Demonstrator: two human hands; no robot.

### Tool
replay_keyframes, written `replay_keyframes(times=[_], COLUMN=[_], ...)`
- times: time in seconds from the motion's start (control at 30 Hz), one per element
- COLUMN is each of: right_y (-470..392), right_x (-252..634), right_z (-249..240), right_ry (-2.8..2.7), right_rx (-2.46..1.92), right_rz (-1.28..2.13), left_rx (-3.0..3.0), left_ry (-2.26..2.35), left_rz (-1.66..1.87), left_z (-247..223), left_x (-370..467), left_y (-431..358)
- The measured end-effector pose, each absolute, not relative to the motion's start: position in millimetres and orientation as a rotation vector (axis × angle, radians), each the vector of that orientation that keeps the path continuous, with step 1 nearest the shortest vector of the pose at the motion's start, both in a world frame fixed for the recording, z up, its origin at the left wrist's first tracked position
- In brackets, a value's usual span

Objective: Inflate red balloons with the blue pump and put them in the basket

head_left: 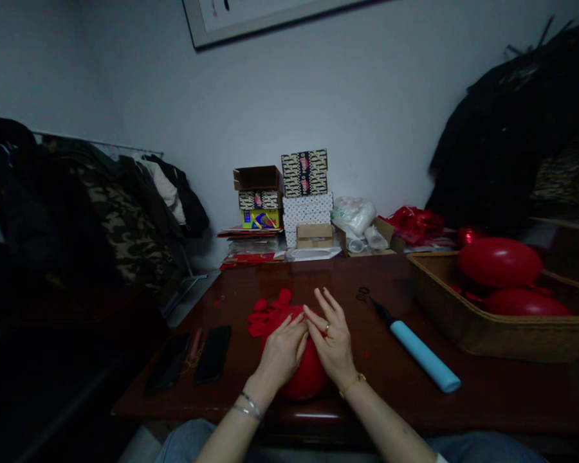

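Note:
An inflated red balloon rests on the dark wooden table near its front edge. Both hands are on top of it, with their fingertips meeting at its far upper side. My left hand has its fingers bent and closed at the balloon's top; what they pinch is too small to make out. My right hand touches the same spot with thumb and index finger, its other fingers raised. Just behind the balloon to the left lie several flat red balloons. A light blue hand pump lies to the right.
Black scissors lie by the pump's tip. A wicker basket holding inflated red balloons stands at the right. Two dark phones lie at the left. Stacked boxes and a plastic bag stand behind the table.

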State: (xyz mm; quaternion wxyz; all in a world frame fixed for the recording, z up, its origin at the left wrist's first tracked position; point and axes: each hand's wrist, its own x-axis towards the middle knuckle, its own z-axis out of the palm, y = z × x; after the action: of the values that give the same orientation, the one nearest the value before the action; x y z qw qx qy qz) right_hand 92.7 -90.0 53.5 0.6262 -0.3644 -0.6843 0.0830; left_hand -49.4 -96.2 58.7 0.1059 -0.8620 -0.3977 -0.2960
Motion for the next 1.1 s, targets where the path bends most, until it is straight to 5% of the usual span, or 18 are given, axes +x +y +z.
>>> replay_keyframes(times=[0.73, 1.1], right_y=[-83, -86], right_x=[89, 78], right_z=[39, 41], right_ry=[-1.658, -1.833], right_rx=[-0.849, -1.022], right_rz=[0.665, 0.490], left_rx=[-2.519, -2.410], left_ry=[-1.157, -1.276], left_rz=[-0.970, -0.947], left_z=[62, 72], left_x=[-70, -88], left_y=[-89, -96])
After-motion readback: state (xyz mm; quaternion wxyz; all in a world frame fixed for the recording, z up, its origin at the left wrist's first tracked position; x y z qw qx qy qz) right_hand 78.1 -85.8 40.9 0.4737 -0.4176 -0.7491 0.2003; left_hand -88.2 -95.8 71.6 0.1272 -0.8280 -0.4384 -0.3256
